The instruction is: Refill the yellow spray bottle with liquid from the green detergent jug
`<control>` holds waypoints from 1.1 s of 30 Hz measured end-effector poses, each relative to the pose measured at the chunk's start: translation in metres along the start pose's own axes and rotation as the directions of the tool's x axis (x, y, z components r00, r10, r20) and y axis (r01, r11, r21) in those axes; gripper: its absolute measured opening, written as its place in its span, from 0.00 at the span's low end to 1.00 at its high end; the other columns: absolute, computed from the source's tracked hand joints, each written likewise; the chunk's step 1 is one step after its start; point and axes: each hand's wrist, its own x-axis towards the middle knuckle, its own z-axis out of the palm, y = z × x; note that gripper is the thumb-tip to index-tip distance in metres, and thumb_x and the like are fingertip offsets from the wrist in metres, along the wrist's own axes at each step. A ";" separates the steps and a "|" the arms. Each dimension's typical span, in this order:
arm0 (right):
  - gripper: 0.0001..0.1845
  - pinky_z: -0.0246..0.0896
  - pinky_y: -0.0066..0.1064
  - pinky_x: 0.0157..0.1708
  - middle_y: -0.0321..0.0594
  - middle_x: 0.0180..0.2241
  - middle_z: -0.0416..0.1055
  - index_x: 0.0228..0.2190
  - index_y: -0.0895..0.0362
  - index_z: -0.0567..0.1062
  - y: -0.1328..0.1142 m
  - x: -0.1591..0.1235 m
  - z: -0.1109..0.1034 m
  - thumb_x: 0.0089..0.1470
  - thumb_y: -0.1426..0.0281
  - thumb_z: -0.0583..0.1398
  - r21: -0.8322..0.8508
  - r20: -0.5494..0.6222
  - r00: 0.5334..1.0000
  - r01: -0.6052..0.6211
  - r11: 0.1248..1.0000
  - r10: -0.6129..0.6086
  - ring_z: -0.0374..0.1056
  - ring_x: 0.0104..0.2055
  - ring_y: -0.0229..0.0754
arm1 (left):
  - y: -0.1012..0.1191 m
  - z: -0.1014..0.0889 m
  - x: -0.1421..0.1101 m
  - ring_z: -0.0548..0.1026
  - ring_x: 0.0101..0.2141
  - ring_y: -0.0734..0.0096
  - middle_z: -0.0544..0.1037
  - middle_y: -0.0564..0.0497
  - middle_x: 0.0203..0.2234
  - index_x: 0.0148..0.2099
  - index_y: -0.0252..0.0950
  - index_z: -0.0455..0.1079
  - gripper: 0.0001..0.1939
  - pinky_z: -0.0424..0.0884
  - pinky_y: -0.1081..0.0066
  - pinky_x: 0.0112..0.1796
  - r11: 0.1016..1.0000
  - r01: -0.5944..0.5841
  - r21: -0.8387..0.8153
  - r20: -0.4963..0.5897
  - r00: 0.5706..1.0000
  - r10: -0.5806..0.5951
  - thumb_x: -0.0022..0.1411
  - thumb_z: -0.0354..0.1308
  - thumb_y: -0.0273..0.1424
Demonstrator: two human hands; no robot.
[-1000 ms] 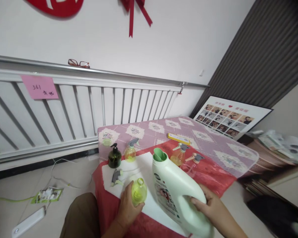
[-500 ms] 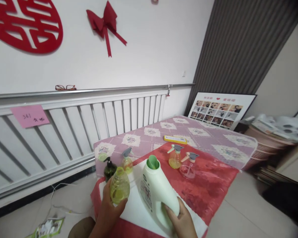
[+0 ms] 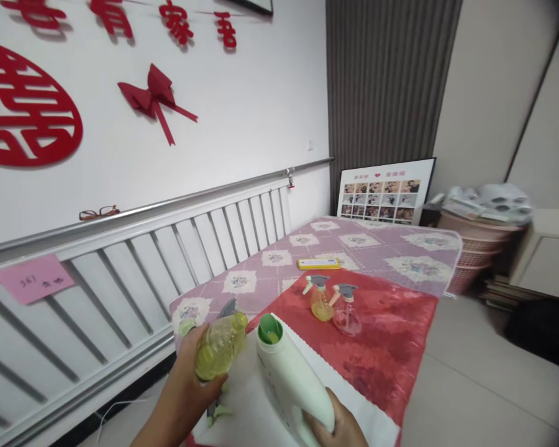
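Observation:
My left hand (image 3: 186, 372) is wrapped round a clear yellow-green bottle (image 3: 221, 347) with no sprayer head and some yellow liquid inside. It leans right, its neck close to the green mouth of a pale green detergent bottle (image 3: 293, 379); the two look slightly apart. My right hand (image 3: 340, 425) grips the detergent bottle near its handle, the bottle tilted with its mouth up and to the left. Behind the held bottle a grey sprayer head (image 3: 228, 306) partly shows. Under my left wrist a grey and green sprayer piece (image 3: 213, 406) lies on the white cloth (image 3: 246, 410).
A spray bottle with yellow liquid (image 3: 322, 305) and a pinkish spray bottle (image 3: 348, 315) stand on the red cloth (image 3: 382, 347). Behind them lies a yellow-edged case (image 3: 319, 264). A radiator (image 3: 144, 267) runs along the left; stacked baskets (image 3: 475, 248) stand right.
The yellow-green bottle has tipped from upright to leaning right, its neck nearer the detergent bottle's mouth. The detergent bottle leans further left. The camera view has shifted up and right.

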 end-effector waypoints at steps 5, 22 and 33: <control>0.07 0.68 0.30 0.29 0.36 0.25 0.78 0.28 0.54 0.75 0.000 -0.001 -0.001 0.42 0.70 0.59 0.007 0.005 1.000 -0.001 1.000 0.001 0.73 0.27 0.45 | 0.018 -0.015 0.016 0.64 0.56 0.54 0.65 0.43 0.54 0.59 0.39 0.53 0.36 0.63 0.52 0.55 0.989 -0.092 0.113 0.040 0.995 0.088 0.47 0.58 0.29; 0.11 0.66 0.29 0.34 0.38 0.29 0.76 0.32 0.55 0.73 0.002 -0.003 0.001 0.43 0.72 0.56 -0.023 0.077 0.994 -0.071 0.997 0.072 0.73 0.32 0.45 | 0.023 -0.027 0.040 0.66 0.53 0.55 0.66 0.44 0.55 0.60 0.40 0.54 0.35 0.67 0.54 0.51 0.892 -0.254 0.375 0.159 0.965 0.208 0.50 0.58 0.31; 0.11 0.65 0.28 0.35 0.38 0.30 0.75 0.33 0.56 0.71 0.005 -0.004 0.002 0.44 0.73 0.55 -0.031 0.113 0.989 -0.091 0.995 0.094 0.72 0.33 0.44 | 0.027 -0.031 0.048 0.67 0.52 0.55 0.64 0.44 0.54 0.61 0.41 0.51 0.35 0.67 0.53 0.50 0.849 -0.321 0.419 0.209 0.944 0.254 0.51 0.56 0.28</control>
